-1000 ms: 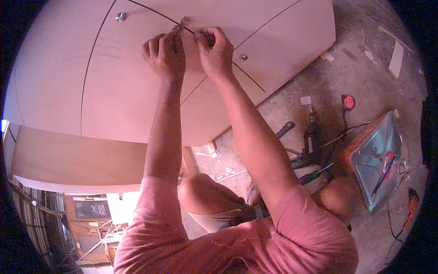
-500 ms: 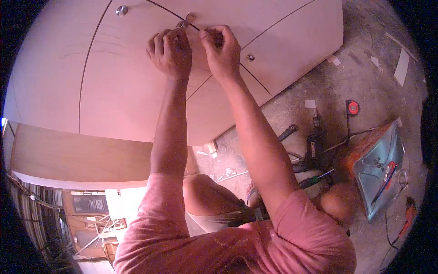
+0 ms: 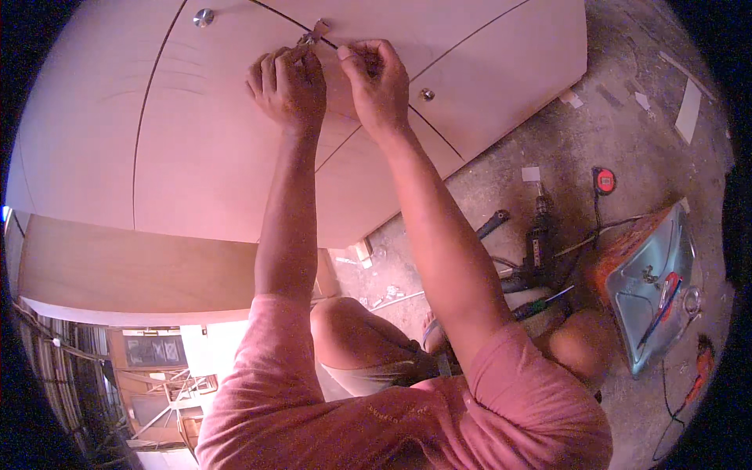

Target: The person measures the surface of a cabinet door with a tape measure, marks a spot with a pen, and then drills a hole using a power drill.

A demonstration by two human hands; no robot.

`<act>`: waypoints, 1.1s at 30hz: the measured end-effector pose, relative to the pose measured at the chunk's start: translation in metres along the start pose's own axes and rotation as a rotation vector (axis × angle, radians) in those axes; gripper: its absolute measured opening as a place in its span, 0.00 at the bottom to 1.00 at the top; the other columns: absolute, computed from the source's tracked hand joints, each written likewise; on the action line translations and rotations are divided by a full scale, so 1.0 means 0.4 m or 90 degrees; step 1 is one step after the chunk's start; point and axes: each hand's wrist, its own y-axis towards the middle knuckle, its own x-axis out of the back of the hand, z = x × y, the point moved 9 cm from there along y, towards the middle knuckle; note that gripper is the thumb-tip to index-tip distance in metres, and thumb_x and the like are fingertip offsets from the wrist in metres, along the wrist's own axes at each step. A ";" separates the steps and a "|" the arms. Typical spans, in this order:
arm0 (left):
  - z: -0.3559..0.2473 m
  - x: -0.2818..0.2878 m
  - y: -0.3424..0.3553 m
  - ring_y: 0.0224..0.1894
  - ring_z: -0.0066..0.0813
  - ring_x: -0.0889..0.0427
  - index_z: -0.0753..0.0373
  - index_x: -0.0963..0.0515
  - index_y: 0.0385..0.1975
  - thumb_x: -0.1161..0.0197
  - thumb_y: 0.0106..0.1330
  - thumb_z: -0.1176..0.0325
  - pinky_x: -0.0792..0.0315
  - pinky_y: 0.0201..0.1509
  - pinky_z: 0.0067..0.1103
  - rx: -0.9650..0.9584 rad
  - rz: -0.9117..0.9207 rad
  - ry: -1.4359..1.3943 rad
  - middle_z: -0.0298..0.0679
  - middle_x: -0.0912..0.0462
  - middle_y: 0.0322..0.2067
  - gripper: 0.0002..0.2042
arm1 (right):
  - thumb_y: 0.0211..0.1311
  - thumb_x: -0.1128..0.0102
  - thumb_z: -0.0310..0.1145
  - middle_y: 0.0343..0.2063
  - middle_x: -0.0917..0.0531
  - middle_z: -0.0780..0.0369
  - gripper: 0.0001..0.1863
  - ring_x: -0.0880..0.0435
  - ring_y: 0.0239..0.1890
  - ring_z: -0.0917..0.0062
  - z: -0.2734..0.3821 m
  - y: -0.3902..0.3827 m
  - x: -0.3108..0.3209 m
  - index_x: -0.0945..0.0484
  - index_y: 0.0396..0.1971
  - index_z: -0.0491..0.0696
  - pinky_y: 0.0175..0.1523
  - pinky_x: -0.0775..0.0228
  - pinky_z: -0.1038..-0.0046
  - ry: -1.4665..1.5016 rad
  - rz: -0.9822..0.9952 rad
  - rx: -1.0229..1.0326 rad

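Both arms reach up over a pale cabinet front [image 3: 211,157] with dark seams between its panels. My left hand [image 3: 288,88] is closed, its fingertips pinching a small shiny metal fitting [image 3: 307,38] at a seam. From that fitting a brownish tab [image 3: 321,27] sticks up; its exact kind is too small to tell. Just right of it, my right hand [image 3: 379,84] is closed with thumb and forefinger together beside the same seam. Whatever those right fingers hold, if anything, is hidden. Round metal knobs sit on the panels, one at upper left [image 3: 204,17] and one right of my right hand [image 3: 427,94].
On the concrete floor to the right lie a power drill [image 3: 537,243], a red tape measure [image 3: 604,181] and a green-handled screwdriver [image 3: 533,309]. A light-blue tray [image 3: 627,313] holds a pen and small metal parts. A red-handled tool [image 3: 701,372] with a cord lies beyond.
Both hands stay at the same seam with nearly the same grip. The whole view has shifted slightly, so cabinet and hands appear a little further left.
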 end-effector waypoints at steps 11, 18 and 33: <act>0.015 0.007 -0.018 0.45 0.36 0.21 0.54 0.21 0.32 0.28 0.58 0.66 0.31 0.50 0.35 0.013 0.019 0.013 0.32 0.18 0.36 0.07 | 0.63 0.31 0.40 0.30 0.15 0.61 0.15 0.18 0.34 0.76 0.007 -0.009 -0.005 0.21 0.36 0.43 0.44 0.26 0.72 -0.036 -0.003 0.012; 0.021 0.034 -0.016 0.48 0.31 0.24 0.53 0.16 0.41 0.25 0.59 0.63 0.33 0.53 0.32 0.061 0.051 0.011 0.31 0.20 0.42 0.11 | 0.63 0.31 0.40 0.33 0.15 0.60 0.15 0.18 0.36 0.74 0.003 0.003 0.002 0.21 0.37 0.44 0.46 0.26 0.70 -0.006 0.015 0.002; 0.031 0.069 -0.042 0.43 0.34 0.25 0.44 0.13 0.37 0.24 0.56 0.64 0.36 0.51 0.33 0.376 -0.012 -0.071 0.30 0.19 0.36 0.09 | 0.70 0.37 0.42 0.32 0.19 0.69 0.13 0.23 0.32 0.84 -0.122 -0.381 0.206 0.22 0.40 0.47 0.39 0.30 0.78 -0.134 0.156 -0.287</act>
